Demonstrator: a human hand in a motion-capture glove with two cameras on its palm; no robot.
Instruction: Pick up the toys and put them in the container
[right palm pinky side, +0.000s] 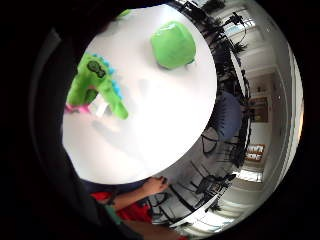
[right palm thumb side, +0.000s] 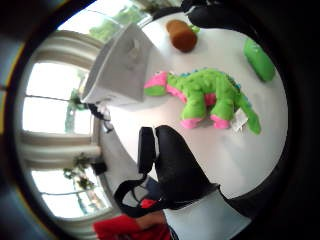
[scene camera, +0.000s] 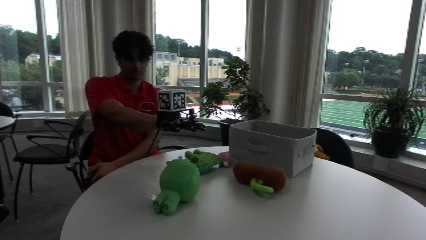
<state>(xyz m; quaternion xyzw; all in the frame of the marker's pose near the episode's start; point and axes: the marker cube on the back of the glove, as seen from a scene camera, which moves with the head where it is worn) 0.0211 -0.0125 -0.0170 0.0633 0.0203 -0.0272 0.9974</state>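
Container (scene camera: 271, 145), white fabric bin, sits toward the table's (scene camera: 346, 205) far edge. Toys lie on the tabletop before it: round green plush (scene camera: 177, 184), green dinosaur (scene camera: 203, 160), brown plush (scene camera: 259, 175). Gloved right hand (scene camera: 174, 121) raised above the table's edge, clear of all toys, fingers relaxed, holding nothing.

Open tabletop (scene camera: 346, 210) before me; the container (scene camera: 273, 145) flanks my dinosaur toy (scene camera: 203, 160), round green plush (scene camera: 178, 182) and brown plush (scene camera: 259, 175) crowding nearby.
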